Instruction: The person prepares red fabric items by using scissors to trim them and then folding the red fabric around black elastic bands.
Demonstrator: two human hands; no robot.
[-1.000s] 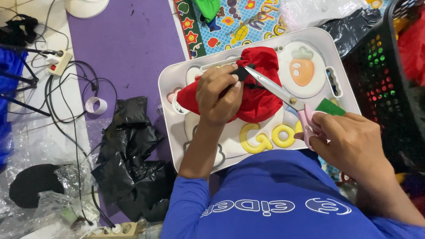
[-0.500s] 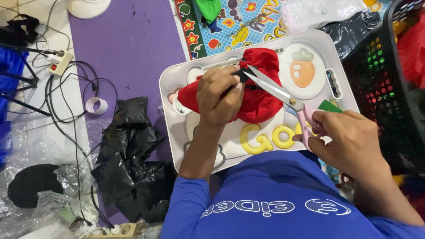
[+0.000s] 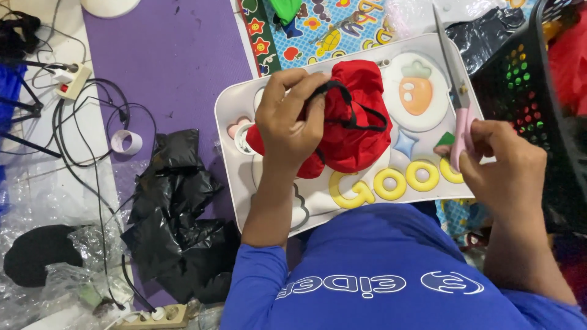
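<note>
Pinning the red cloth [image 3: 342, 131] on the white tray [image 3: 227, 116], the left hand [image 3: 290, 125] grips its black strap [image 3: 358, 104] while the right hand [image 3: 504, 162] holds pink scissors [image 3: 455, 91] aside, blades clear of it.

Bright, even light; sharp (soft shadows)

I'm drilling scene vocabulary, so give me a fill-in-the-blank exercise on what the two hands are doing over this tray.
1. The left hand grips a bundle of ____ cloth with a black strap.
2. The right hand holds scissors with ____ handles.
3. The cloth rests on a white tray decorated with a ____ picture beside large yellow letters.
4. To the right of the tray stands a black ____.

Missing words: red; pink; carrot; basket
</note>
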